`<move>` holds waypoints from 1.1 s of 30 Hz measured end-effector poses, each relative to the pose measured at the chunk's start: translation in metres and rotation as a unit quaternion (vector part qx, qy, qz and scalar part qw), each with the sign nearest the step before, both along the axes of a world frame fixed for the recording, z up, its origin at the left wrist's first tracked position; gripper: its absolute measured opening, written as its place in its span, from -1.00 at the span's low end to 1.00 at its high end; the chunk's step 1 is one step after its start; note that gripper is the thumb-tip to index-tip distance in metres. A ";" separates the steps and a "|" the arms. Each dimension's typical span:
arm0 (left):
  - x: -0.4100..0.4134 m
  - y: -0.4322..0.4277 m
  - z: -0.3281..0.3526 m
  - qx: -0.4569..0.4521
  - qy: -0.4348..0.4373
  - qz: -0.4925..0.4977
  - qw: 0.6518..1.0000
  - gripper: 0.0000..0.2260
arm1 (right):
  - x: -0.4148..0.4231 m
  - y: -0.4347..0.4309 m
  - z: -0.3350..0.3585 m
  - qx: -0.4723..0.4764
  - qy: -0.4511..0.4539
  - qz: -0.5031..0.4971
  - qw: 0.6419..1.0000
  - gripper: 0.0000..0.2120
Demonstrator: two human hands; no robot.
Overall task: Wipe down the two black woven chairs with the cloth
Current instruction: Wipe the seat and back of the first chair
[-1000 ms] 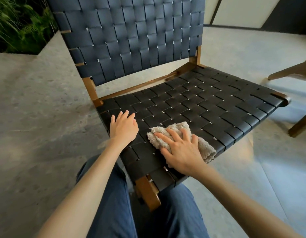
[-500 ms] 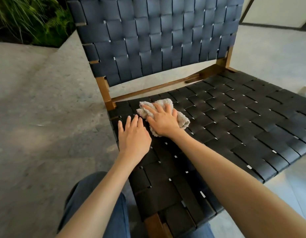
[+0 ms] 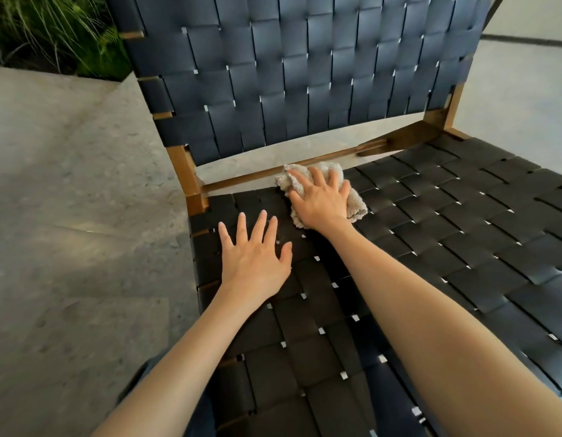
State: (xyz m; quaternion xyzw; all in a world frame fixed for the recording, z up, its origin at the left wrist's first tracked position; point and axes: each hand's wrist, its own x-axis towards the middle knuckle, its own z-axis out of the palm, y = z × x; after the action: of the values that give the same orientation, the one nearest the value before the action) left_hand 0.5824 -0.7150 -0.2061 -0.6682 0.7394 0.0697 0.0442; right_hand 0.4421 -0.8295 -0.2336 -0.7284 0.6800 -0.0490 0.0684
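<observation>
A black woven chair point(image 3: 446, 234) with a brown wooden frame fills the view, its backrest upright at the top. A crumpled beige cloth point(image 3: 357, 206) lies at the back left of the seat, against the rear wooden rail. My right hand point(image 3: 320, 200) presses flat on the cloth with fingers spread. My left hand point(image 3: 254, 257) rests flat on the seat's left side, fingers straight and apart, holding nothing. Only this one chair is in view.
Grey stone floor point(image 3: 68, 216) lies to the left and behind the chair. Green plants point(image 3: 46, 33) grow in a bed at the top left. My blue trouser leg point(image 3: 197, 414) shows at the bottom beside the seat's front edge.
My right hand has slid the cloth from the seat's front to its back left edge by the rail. My left hand stayed flat on the seat. The view has moved closer.
</observation>
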 end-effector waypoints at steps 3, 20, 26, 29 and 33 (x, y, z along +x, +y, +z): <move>-0.003 -0.007 -0.005 0.001 0.007 -0.016 1.000 -0.45 | -0.013 -0.008 0.001 0.010 0.001 -0.014 1.000 -0.51; -0.024 0.000 0.007 0.050 0.041 -0.049 0.997 -0.50 | -0.068 0.131 0.048 0.064 0.061 -0.012 0.996 -0.54; -0.045 0.019 0.014 0.082 0.037 -0.062 0.994 -0.49 | -0.092 0.215 0.067 0.030 0.055 -0.038 0.997 -0.57; -0.050 0.024 0.018 0.092 0.039 -0.059 0.993 -0.49 | -0.097 0.252 0.078 0.020 0.062 -0.060 0.996 -0.56; -0.061 0.033 0.021 0.100 0.035 -0.057 0.993 -0.47 | -0.102 0.285 0.088 0.010 0.055 -0.079 0.995 -0.51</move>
State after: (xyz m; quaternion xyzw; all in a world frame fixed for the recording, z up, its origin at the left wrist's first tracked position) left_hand 0.5217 -0.6820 -0.1852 -0.6142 0.7669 0.1638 0.0885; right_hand 0.3398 -0.5443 -0.1453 -0.6735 0.7384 -0.0075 0.0342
